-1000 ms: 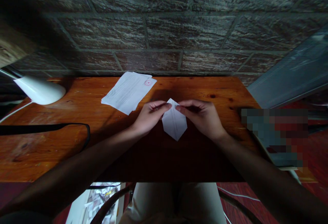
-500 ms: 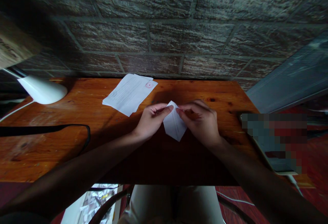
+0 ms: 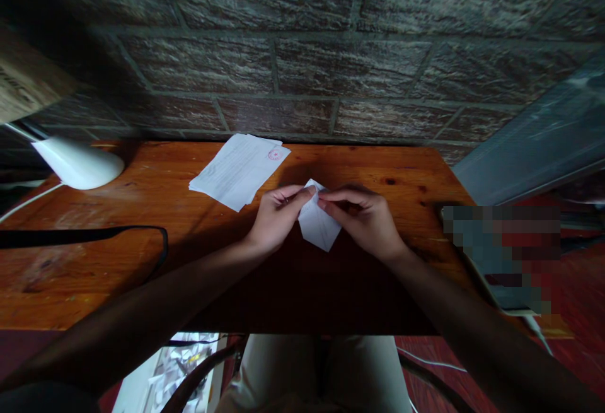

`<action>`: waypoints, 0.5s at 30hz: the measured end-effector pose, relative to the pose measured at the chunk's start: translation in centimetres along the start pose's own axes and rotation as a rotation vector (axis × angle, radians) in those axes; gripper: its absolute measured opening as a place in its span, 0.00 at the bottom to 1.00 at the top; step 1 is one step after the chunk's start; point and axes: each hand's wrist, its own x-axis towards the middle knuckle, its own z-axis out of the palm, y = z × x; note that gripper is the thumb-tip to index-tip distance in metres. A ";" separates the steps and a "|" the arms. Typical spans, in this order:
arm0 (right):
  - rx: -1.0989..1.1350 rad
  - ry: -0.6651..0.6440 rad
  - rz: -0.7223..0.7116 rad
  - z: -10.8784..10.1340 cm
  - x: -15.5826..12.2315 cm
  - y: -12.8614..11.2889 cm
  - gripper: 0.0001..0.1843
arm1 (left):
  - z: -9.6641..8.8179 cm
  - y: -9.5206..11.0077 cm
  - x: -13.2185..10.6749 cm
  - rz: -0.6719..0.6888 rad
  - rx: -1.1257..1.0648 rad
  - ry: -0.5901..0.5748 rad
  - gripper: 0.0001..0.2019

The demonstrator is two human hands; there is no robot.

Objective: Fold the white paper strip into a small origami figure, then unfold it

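Note:
A small folded sheet of white paper (image 3: 319, 229) is held over the wooden table, its lower end coming to a point. My left hand (image 3: 278, 216) grips its upper left edge, thumb on top and fingers behind. With thumb and forefinger, my right hand (image 3: 366, 214) pinches the paper near its top right. The fingers under the sheet are partly hidden. Beyond my left hand lies a stack of printed papers (image 3: 239, 170) with a red round stamp on the top sheet.
On the left stand a white lamp base (image 3: 87, 164) and a black strap (image 3: 85, 236). A blurred-out device (image 3: 501, 261) rests at the table's right edge. A stone-block wall (image 3: 302, 66) rises behind. Below the table, a box (image 3: 182, 369) holds paper scraps.
My right thumb and forefinger have come together at the paper's upper part and shifted left. The paper has moved slightly up and left with both hands.

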 end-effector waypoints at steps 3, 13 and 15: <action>0.110 0.014 0.091 0.0 0.1 0.4 0.08 | 0.0 0.0 0.1 0.020 0.019 -0.011 0.15; 0.351 -0.079 0.350 -0.1 0.3 0.8 0.22 | 0.1 1.0 0.1 0.067 0.151 -0.001 0.14; 0.373 -0.112 0.382 -0.2 0.3 0.7 0.23 | 0.0 1.1 0.1 0.097 0.177 0.003 0.13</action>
